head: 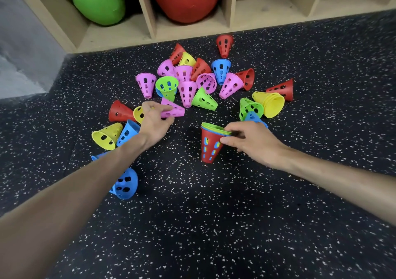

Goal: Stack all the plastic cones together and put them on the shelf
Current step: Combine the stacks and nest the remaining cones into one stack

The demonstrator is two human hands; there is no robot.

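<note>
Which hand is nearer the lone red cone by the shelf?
Left. The left hand, gripping a pink cone, sits below-left of the red cone; the right hand, holding the stack, is farther below.

left forearm [70, 184] covers part of two blue cones [125, 184]; blue cone [254, 116] behind right hand [252, 141] mostly hidden; nested stack [211, 144] count unclear; shelf [192, 32] cropped at top

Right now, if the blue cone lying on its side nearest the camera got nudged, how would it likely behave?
The blue cone would probably roll in a curve, since it lies on its side with one end wider. It looks light: thin plastic, walls full of holes. The speckled floor looks rubbery, so it likely would not slide far.
</note>
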